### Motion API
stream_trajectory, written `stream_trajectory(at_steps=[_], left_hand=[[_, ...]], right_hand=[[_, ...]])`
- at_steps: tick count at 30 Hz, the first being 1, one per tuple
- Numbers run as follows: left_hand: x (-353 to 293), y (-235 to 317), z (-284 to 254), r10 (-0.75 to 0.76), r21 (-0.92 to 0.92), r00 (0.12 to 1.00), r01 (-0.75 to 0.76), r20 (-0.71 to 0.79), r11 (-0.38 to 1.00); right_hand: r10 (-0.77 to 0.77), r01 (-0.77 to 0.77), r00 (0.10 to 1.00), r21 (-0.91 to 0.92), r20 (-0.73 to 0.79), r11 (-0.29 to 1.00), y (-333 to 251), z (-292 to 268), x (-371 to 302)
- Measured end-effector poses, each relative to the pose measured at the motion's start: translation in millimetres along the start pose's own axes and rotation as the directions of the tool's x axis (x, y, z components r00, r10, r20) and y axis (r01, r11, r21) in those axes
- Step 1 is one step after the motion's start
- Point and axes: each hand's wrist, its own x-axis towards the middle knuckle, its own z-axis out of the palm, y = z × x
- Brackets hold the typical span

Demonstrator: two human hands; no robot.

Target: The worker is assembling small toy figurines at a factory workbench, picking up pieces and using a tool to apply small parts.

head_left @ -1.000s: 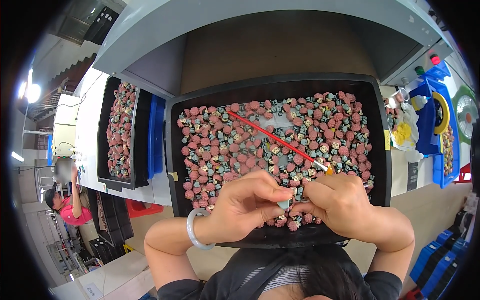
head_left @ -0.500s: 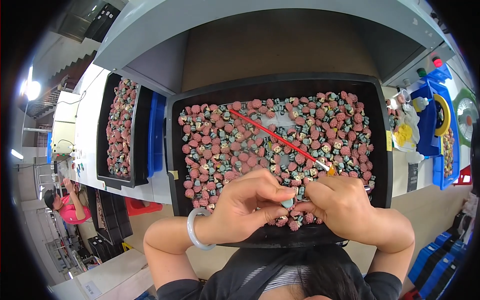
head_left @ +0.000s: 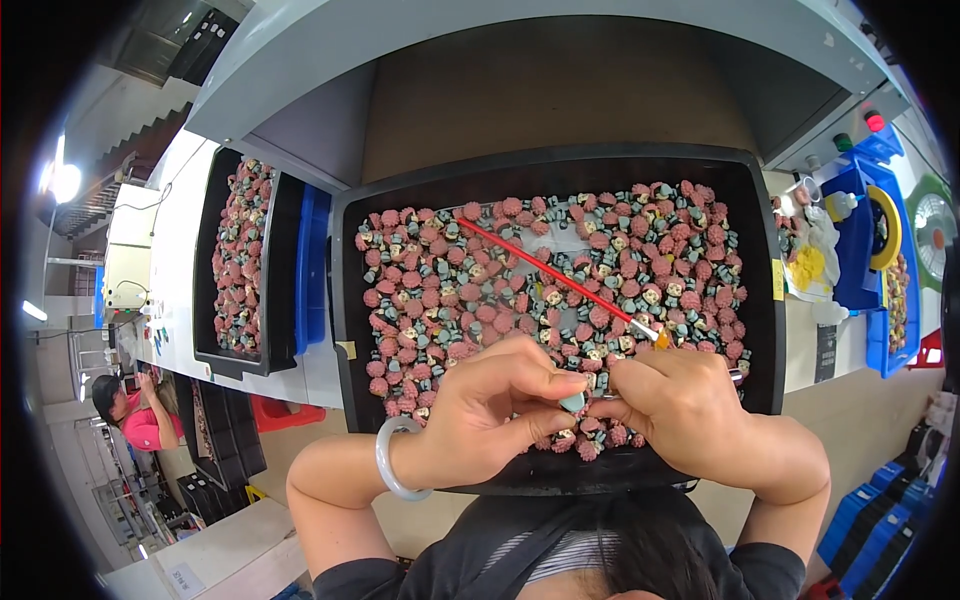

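In the head view, clock directions are taken from the middle of the large black tray (head_left: 764,300), with twelve facing away from the person. The tray is filled with a heap of small pink-and-grey figures (head_left: 480,290). A small piece (head_left: 572,402), showing a grey-blue part, is held above the tray near six o'clock.

By the left hand (head_left: 490,405), at seven, this piece is gripped between thumb and fingertips, presumably so that most of its surface is left free. The right hand (head_left: 685,405), at four, is curled closed around what appears to be a slim tool (head_left: 737,375), one end of which juts out past the knuckles; its working tip is too small to be told. The two hands are brought close together, probably for steadiness.

A red-handled brush (head_left: 560,279) is laid over the heap, handle toward ten and bristles just beside the right knuckles, perhaps to be kept within reach. A pale bangle (head_left: 383,462) is worn on the left wrist.

At half past nine, a second black tray (head_left: 283,290) is set beside a blue tray (head_left: 313,270). Between two and three, a yellow ring (head_left: 884,228) is rested on a blue bin (head_left: 853,282). A co-worker in pink (head_left: 150,430) is seen toward half past eight.
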Motion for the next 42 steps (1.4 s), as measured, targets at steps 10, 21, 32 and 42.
stream_trajectory(at_steps=[10, 21, 32, 42], left_hand=[[2, -1, 1, 0.016, -0.052, 1.000, -0.015, 0.009, 0.999], [5, -2, -3, -0.039, -0.126, 0.998, 0.045, 0.051, 0.991], [12, 1, 0, -0.208, -0.248, 0.978, 0.207, 0.022, 0.946], [3, -4, 1, -0.113, 0.082, 0.993, 0.116, -0.038, 0.990]], right_hand=[[0.051, -0.051, 0.999, 0.005, 0.015, 0.999, -1, 3, 1], [0.181, -0.213, 0.969, 0.200, 0.166, 0.956, 10, -8, 11], [0.222, -0.168, 0.970, -0.383, 0.102, 0.908, 59, 22, 4], [-0.073, 0.146, 0.972, 0.332, -0.223, 0.932, -17, -18, 3]])
